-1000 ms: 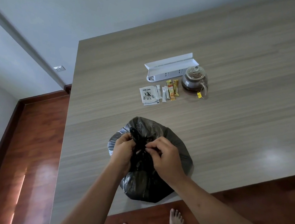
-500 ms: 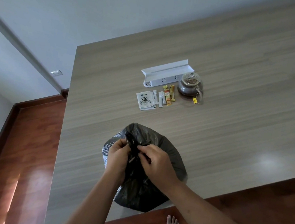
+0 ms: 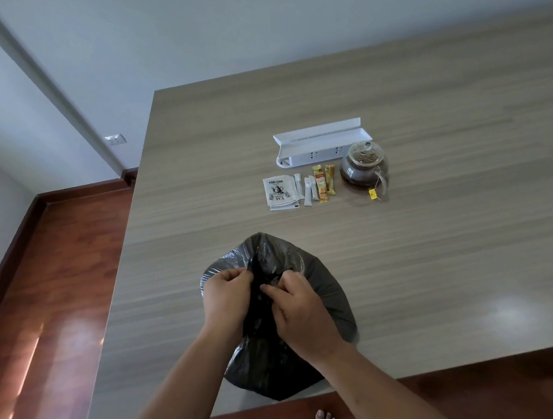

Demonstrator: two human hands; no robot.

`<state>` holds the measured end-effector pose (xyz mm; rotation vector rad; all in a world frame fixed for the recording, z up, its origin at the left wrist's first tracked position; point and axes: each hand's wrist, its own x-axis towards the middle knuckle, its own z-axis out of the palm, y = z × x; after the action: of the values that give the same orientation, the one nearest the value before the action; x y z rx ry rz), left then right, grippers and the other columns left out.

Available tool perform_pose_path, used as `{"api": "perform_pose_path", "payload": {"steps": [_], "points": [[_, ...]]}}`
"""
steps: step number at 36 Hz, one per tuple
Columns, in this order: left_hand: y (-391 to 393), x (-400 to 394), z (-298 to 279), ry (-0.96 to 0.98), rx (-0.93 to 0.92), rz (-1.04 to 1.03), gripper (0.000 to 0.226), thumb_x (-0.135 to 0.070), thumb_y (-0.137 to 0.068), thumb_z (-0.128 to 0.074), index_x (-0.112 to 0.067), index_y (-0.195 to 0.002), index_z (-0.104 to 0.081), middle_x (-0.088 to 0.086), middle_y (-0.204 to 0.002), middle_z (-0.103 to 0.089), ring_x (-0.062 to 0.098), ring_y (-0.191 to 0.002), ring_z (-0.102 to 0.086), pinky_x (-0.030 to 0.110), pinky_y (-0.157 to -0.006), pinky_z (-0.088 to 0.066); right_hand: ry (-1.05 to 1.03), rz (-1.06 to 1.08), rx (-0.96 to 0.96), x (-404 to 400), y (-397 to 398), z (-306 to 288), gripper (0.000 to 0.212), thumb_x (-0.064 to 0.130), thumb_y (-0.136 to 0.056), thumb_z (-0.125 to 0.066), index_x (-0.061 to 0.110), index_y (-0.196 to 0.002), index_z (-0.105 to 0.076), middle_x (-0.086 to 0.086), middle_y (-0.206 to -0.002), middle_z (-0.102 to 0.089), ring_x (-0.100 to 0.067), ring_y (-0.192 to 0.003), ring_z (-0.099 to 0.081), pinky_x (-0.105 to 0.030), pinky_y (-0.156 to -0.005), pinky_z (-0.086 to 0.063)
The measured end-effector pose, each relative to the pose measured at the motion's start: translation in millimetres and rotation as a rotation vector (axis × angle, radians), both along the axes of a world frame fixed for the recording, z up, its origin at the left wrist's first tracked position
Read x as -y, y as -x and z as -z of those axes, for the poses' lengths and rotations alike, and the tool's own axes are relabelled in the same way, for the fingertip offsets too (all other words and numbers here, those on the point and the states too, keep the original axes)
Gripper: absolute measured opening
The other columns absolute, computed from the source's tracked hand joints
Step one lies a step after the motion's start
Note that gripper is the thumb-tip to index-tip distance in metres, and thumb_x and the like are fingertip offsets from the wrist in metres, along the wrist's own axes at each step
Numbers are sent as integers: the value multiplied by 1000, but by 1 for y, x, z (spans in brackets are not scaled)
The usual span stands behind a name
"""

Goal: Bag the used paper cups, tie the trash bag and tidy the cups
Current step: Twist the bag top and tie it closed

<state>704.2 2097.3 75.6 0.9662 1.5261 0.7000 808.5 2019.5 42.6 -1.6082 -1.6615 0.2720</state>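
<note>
A full black trash bag (image 3: pixel 320 293) sits on the wooden table (image 3: pixel 436 244) near its front edge. My left hand (image 3: pixel 225 298) pinches the gathered plastic at the bag's neck from the left. My right hand (image 3: pixel 303 310) pinches the same bunched plastic from the right, so both sets of fingers meet at the top of the bag. No paper cups show; what the bag contains is hidden.
Farther back on the table lie a white power strip (image 3: pixel 320 142), a glass teapot (image 3: pixel 363 164) with dark tea, a tea packet (image 3: pixel 278 192) and several sachets (image 3: pixel 319 186). Red wooden floor (image 3: pixel 52 287) lies left of and in front of the table.
Both hands have kept working the bag's neck, with the fingers shifting slightly on the bunched plastic. The camera view has moved a little; the bag stays in place.
</note>
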Motion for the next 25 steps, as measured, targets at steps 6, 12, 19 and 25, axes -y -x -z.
{"api": "perform_pose_path", "payload": {"steps": [6, 12, 19, 25], "points": [[3, -3, 1, 12, 112, -5, 12, -10, -82, -68, -16, -92, -68, 7, -73, -59, 20, -63, -57, 37, -64, -53, 214, -77, -46, -10, -3, -1, 32, 8, -91, -40, 6, -104, -70, -2, -91, -41, -20, -87, -46, -25, -74, -39], [7, -7, -2, -50, 220, 62, 20, 5, -92, -55, -11, -105, -61, -4, -66, -42, 1, -45, -42, 17, -46, -41, 438, -104, -280, -23, -13, -11, 25, -2, -93, -47, 8, -100, -69, 1, -95, -45, -15, -92, -50, -22, -82, -40], [8, -1, 0, -141, 145, 201, 34, 9, -86, -53, -17, -104, -65, 8, -92, -58, 25, -74, -54, 36, -61, -47, 759, -254, -287, -34, -29, -19, 22, 6, -96, -52, 14, -106, -69, 14, -92, -53, -6, -97, -50, -17, -81, -35], [14, 3, 2, -183, 117, 261, 34, 9, -88, -55, -19, -105, -65, 0, -62, -48, 16, -55, -42, 31, -54, -39, 930, -307, -627, -37, -37, -20, 38, -5, -95, -45, 23, -78, -63, 3, -68, -56, -1, -52, -52, -17, -55, -43]]}}
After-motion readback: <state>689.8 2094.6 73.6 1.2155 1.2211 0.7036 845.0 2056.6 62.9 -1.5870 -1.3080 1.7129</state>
